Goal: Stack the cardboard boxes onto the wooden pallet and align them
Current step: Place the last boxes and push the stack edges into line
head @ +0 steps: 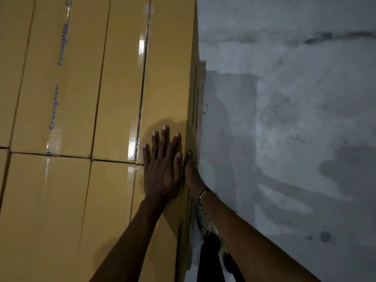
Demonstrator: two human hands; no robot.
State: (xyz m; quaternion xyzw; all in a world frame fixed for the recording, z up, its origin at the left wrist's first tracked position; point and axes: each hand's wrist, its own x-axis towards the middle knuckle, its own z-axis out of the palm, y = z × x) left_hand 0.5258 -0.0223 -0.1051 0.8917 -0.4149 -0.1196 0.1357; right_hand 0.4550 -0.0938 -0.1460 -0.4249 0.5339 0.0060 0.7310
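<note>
Looks like the stacking part is mostly done here. The top layer of cardboard boxes (pixel 81 98) is packed tight side by side, taped seams running away from the camera, and a nearer row butts up against the far row with only a thin seam between them. That layer fills the whole left half of the view.

What's going on now reads as the aligning bit. The left hand (pixel 161 165) lies flat on top of the rightmost box (pixel 168 78), fingers (pixel 165 139) straight and slightly spread, palm down near the right edge. The right hand (pixel 191 171) is pressed against the side face of that same box just over the edge. Its fingers look straight and held together, though most of them are hidden round the corner, so I can't be sure. There's a beaded bracelet (pixel 202 195) on that wrist. Nothing is being gripped, it's all flat-hand pushing.

The wooden pallet itself I can't see; the stack hides it. To the right there's only the concrete floor (pixel 295 119), and a shoe (pixel 207 222) below, close to the stack.

My guess: what's left is nudging this edge box flush. The right face already looks fairly even from here.
</note>
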